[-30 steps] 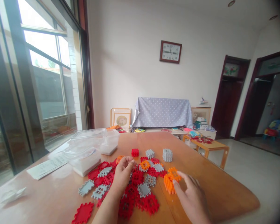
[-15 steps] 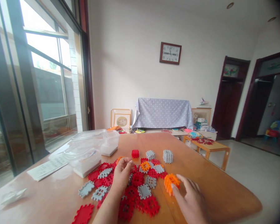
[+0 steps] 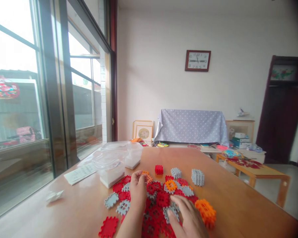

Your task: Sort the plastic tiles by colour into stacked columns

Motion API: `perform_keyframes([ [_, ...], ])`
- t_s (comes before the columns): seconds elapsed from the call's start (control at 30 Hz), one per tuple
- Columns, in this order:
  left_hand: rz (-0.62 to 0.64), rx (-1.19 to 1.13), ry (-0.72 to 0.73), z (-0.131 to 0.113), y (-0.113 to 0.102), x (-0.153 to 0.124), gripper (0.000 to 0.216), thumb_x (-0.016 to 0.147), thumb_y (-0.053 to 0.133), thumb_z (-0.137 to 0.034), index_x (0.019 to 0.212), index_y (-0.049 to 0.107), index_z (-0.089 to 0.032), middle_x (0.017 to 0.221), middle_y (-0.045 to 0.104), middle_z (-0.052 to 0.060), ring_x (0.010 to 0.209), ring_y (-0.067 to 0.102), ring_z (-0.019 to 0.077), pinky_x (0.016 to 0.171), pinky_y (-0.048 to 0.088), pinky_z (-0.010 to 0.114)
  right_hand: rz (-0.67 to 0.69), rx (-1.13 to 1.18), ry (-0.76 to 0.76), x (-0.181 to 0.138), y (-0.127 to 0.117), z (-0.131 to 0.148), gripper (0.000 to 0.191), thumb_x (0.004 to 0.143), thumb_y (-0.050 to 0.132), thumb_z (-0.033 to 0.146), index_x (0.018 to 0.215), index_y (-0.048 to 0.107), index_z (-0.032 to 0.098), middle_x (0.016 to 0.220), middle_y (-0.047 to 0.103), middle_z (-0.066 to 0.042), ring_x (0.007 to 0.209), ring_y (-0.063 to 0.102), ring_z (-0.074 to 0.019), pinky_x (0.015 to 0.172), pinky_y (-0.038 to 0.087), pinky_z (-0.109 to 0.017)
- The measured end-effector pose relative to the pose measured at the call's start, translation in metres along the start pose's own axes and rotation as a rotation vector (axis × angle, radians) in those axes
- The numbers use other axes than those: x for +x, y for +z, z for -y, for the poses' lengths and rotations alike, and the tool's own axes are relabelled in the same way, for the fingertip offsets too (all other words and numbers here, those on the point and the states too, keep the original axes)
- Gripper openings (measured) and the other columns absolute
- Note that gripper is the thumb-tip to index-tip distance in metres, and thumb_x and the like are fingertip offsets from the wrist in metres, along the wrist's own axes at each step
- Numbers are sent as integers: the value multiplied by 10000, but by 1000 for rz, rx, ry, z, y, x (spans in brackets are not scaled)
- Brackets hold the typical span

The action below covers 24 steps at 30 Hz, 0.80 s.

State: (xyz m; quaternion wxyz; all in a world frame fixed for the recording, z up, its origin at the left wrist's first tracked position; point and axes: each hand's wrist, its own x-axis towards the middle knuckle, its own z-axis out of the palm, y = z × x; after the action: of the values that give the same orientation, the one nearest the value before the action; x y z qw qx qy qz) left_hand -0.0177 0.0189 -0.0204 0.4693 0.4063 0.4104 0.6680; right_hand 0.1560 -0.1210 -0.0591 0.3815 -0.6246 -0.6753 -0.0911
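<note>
The left hand [image 3: 138, 189] pinches 1 small orange tile [image 3: 146, 175] at the far edge of the tile pile [image 3: 159, 198], in the middle of the table [image 3: 238, 205]. The right hand [image 3: 187, 218] lies flat and spread on grey and red tiles, holding nothing, with the orange block [image 3: 205, 211] just beside it and bare tabletop beyond to the right edge.

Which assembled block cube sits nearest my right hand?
The orange cube, just right of the right hand; the red, small grey and tall grey ones stand farther back.

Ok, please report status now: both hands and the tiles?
Left hand on orange tile. Right hand flat on grey tile. Orange block beside it.
</note>
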Motion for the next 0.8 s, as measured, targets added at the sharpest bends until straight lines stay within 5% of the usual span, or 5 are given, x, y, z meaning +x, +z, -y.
perform_keyframes([
  [0.13,-42,34,3,5,-4,4,296,802,599,-310,1065,594,-175,976,728,94,865,694,217,818,526,364,291,-31,-12,-7,41,-16,644,883,618,569,1474,539,324,1547,474,-92,1423,440,-412,1092,467,-619],
  [0.27,-57,52,-16,13,-3,8,273,815,590,-277,1069,595,-177,1036,720,102,973,690,238,905,516,388,485,-47,18,0,56,-15,653,880,580,636,1470,522,363,1583,369,-80,1463,334,-430,1140,331,-715],
  [0.5,-154,47,-145,23,-5,17,383,808,543,-178,1191,558,-169,1201,675,127,1120,648,224,969,494,340,582,-108,27,29,36,9,615,918,520,534,1485,521,296,1610,322,-104,1516,240,-379,1204,207,-681],
  [0.8,-215,57,-195,25,-8,17,440,814,553,-244,1243,549,-145,1149,682,142,1017,691,223,839,553,306,615,13,128,60,27,23,625,853,519,294,1477,532,290,1631,355,-54,1533,263,-320,1240,181,-597],
])
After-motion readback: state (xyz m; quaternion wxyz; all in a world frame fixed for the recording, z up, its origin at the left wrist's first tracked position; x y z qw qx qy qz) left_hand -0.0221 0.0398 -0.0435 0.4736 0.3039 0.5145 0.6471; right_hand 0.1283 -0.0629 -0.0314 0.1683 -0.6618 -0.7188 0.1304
